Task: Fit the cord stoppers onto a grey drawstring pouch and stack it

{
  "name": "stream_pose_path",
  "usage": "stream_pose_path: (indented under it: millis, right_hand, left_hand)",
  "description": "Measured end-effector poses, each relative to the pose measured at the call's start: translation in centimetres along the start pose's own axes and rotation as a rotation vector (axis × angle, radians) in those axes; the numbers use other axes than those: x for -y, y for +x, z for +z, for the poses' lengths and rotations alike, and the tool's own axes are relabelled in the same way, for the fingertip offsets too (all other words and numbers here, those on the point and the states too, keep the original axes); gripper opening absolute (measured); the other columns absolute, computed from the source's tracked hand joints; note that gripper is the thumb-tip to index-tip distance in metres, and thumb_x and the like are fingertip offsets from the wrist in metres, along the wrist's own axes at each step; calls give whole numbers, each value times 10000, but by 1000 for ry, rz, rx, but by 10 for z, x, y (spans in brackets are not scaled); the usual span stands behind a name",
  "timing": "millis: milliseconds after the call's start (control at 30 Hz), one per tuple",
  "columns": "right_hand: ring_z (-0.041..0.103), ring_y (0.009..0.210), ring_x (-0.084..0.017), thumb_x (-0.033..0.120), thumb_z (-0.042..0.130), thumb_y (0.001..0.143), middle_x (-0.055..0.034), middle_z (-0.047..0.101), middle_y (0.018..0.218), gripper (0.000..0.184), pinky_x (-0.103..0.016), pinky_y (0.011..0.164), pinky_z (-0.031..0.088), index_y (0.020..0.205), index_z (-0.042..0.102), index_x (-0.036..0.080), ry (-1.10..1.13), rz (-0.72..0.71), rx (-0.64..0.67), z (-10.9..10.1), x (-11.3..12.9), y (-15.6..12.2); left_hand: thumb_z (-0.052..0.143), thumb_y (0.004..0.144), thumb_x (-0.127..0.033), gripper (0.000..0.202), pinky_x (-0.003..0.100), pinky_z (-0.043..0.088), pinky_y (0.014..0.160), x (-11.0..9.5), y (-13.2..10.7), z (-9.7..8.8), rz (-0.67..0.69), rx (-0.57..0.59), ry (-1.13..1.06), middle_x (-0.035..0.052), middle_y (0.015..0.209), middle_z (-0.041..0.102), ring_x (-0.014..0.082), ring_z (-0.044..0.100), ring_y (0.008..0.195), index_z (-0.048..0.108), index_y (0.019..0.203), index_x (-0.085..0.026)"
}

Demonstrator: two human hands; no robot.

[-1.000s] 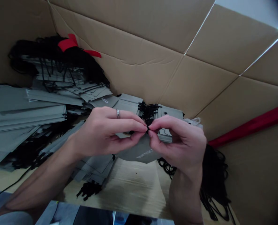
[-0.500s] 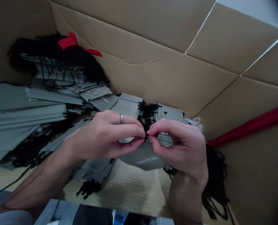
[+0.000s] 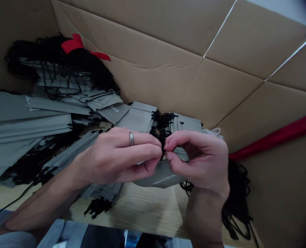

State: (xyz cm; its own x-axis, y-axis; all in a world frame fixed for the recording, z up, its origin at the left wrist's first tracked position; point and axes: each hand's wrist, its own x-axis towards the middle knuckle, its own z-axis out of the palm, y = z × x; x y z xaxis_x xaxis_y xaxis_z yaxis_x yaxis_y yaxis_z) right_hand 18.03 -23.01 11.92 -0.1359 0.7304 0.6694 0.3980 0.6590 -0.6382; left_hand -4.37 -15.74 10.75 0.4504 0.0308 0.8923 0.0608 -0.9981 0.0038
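Observation:
Fingertips of my left hand (image 3: 124,155), which wears a ring, pinch together at the middle of the view. My right hand (image 3: 203,165) faces it, thumb and forefinger closed in a pinch almost touching the left fingertips. Between them is a small bit of black cord (image 3: 163,153), mostly hidden by the fingers. Just below hangs a grey fabric pouch (image 3: 159,178) with pale lettering, its upper part covered by my hands. Whether the cord is tied cannot be seen.
Stacks of grey pouches (image 3: 21,103) with black cords lie to the left; more pouches (image 3: 137,115) sit behind my hands. A red strip (image 3: 72,44) rests on black cords. Another black cord bundle (image 3: 236,196) is at right. Cardboard walls (image 3: 153,44) enclose the wooden table (image 3: 147,206).
My left hand has turned slightly and its thumb has curled under the fingers. The right hand stays nearly in place. The pouch's lettering has tilted and shows less.

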Motion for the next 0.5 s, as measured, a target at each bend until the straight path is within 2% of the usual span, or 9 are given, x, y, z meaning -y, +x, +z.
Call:
stream_pose_path:
  millis: [100, 233, 400, 500]
  right_hand:
    - [745, 714, -153, 19, 799, 789, 48, 803, 829, 307, -278, 604, 622, 914, 814, 299, 74, 27, -32, 3, 2, 2]
    - [762, 708, -141, 23, 791, 798, 40, 819, 833, 263, -254, 619, 647, 876, 809, 273, 121, 17, -87, 7, 3, 6]
    - [776, 787, -156, 30, 794, 867, 29, 829, 899, 283, -291, 709, 666, 994, 823, 282, -137, -49, -154, 7, 7, 1]
    - [763, 816, -163, 59, 768, 922, 24, 824, 933, 250, -316, 742, 667, 1020, 805, 286, -300, -97, -153, 8, 14, -2]
  left_hand:
    - [854, 941, -162, 163, 203, 659, 661, -2, 2, -3, 15, -16, 38, -11, 920, 856, 127, 803, 707, 711, 983, -227]
    - [879, 951, -201, 140, 202, 688, 717, -4, 1, -4, 11, -46, 86, 17, 977, 876, 128, 822, 746, 753, 1011, -206]
    - [862, 976, -173, 188, 226, 703, 840, -4, -6, 1, 5, -48, 170, 35, 1109, 874, 140, 839, 886, 761, 1134, -177]
    - [825, 1013, -168, 143, 255, 698, 811, -8, -10, 4, -4, -46, 221, 42, 1105, 862, 158, 835, 889, 751, 1136, -163]
